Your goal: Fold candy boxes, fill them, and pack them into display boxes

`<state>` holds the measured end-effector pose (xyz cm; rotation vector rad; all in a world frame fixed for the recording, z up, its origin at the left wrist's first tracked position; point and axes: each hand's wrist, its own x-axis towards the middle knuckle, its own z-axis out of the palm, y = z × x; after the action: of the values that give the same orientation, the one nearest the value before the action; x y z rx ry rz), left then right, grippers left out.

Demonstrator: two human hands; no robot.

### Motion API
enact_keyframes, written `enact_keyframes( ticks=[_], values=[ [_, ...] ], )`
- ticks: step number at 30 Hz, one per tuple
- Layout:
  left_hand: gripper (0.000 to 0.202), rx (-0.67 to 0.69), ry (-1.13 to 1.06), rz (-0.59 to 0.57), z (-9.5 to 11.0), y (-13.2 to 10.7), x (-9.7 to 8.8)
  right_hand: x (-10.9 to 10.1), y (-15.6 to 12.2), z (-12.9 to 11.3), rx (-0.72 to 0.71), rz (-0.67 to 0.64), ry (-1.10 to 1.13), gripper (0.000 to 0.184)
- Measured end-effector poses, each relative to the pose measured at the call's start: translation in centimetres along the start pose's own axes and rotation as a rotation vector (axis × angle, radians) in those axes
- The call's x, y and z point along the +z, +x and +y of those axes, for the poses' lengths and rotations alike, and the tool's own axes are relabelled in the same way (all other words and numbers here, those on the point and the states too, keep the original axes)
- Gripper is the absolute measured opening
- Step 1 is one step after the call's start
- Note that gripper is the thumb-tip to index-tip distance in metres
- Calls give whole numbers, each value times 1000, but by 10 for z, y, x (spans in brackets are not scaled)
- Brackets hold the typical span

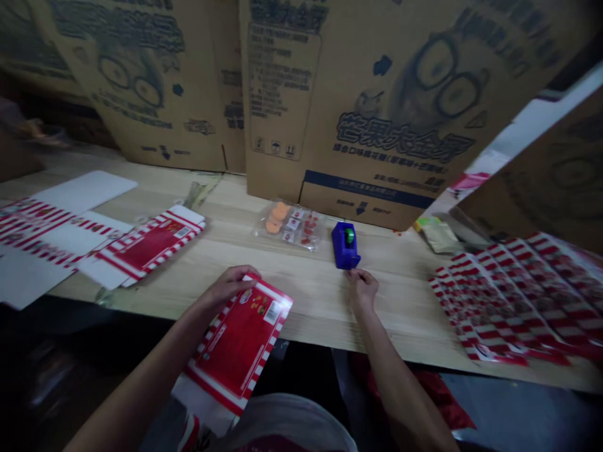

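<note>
One red-striped carton [235, 345] gripped by left hand [229, 284]; right hand [362, 289] at blue dispenser [343, 245], grip unclear; print blurred

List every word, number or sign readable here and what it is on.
"芒果大全家" (probably): large characters on the middle cardboard box.
Smaller print and handling icons on that box: blurred.
Print on the left cardboard box: blurred.
Barcode label and print on the red-and-white flat carton in the left hand: too small.

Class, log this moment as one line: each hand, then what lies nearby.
left hand: grips striped carton at table edge | right hand: at blue tape dispenser | nearby: clear bag, carton stack on right
</note>
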<state>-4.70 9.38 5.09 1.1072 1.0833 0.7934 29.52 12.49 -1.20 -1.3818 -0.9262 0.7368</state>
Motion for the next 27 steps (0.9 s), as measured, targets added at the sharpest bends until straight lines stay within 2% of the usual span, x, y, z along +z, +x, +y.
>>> enact_keyframes(
  ticks=[2, 3, 5, 7, 8, 9, 11, 13, 15, 18, 20, 21, 22, 23, 25, 27],
  values=[
    [32, -3, 31, -73, 3, 3, 1, 9, -16, -11, 60, -113, 37, 41],
    [32, -7, 43, -106, 4, 5, 2, 16, -26, -20, 82, -242, 44, 39],
    [31, -19, 60, -159, 5, 7, 7, 33, -46, -39, 66, -623, 13, 33],
    [29, -26, 69, -201, 5, 9, 13, 51, -62, -56, -46, -989, -69, 28],
    [27, -23, 73, -217, 5, 9, 16, 60, -67, -62, -123, -1083, -127, 26],
    [26, -16, 77, -228, 5, 9, 18, 67, -71, -65, -190, -1103, -191, 25],
    [26, 8, 84, -237, 6, 6, 21, 77, -73, -66, -241, -1053, -309, 25],
    [26, 36, 95, -231, 9, 0, 21, 81, -72, -61, -142, -1040, -332, 28],
    [25, 58, 99, -251, 14, -8, 18, 82, -72, -57, 75, -1115, -219, 31],
    [25, 94, 94, -345, 24, -20, 11, 87, -79, -56, 420, -1337, 55, 51],
    [25, 97, 56, -370, 28, -24, 3, 99, -83, -59, 502, -1528, 177, 66],
    [25, 91, 14, -330, 27, -25, -2, 107, -81, -61, 450, -1575, 158, 67],
    [26, 79, -49, -244, 25, -26, -8, 118, -75, -64, 350, -1560, 82, 66],
    [29, 66, -127, -111, 21, -27, -15, 131, -64, -66, 227, -1480, -30, 61],
    [37, 58, -290, 262, 8, -31, -31, 160, -28, -69, -3, -1183, -292, 46],
    [43, 70, -375, 644, -12, -42, -48, 188, 23, -72, -123, -882, -471, 30]
  ],
)
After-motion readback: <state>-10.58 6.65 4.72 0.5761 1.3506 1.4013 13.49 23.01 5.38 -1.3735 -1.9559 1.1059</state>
